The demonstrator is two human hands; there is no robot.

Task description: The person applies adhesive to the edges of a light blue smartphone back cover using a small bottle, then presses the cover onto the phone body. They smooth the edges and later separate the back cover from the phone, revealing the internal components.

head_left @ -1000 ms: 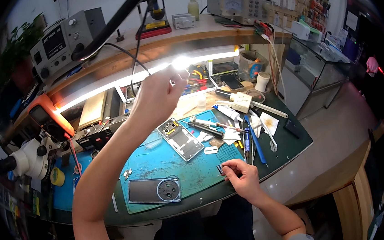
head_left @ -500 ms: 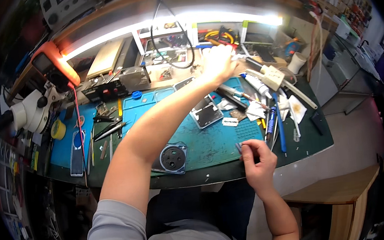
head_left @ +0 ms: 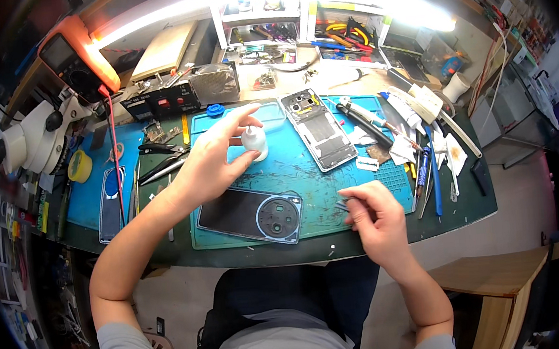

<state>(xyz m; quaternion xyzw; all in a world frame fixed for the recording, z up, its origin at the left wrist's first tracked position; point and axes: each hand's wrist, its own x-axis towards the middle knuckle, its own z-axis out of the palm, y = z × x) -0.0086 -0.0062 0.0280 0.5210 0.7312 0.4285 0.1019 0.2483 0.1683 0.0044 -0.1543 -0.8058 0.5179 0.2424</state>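
My left hand (head_left: 215,157) reaches over the blue work mat (head_left: 322,201), with thumb and fingers around a small translucent white bottle (head_left: 255,143) that has a narrow tip. My right hand (head_left: 376,219), near the mat's front edge, pinches a small grey-blue piece (head_left: 342,205) whose kind I cannot make out. Between my hands, close to me, lies a dark phone back cover (head_left: 236,211) with a round camera ring. Beyond it an opened phone (head_left: 322,134) shows its inner parts. A razor blade (head_left: 367,163) lies beside the phone.
Pens, tools and crumpled white tissues (head_left: 402,152) crowd the mat's right side. Pliers (head_left: 162,161) and another phone panel (head_left: 113,205) lie at left, near a microscope (head_left: 31,153) and an orange multimeter (head_left: 76,59). A blue cap (head_left: 215,110) sits at the mat's far edge.
My left hand has come back from the far side of the bench, and the white bottle now shows in it over the mat. My right hand stays pinched on the small piece.
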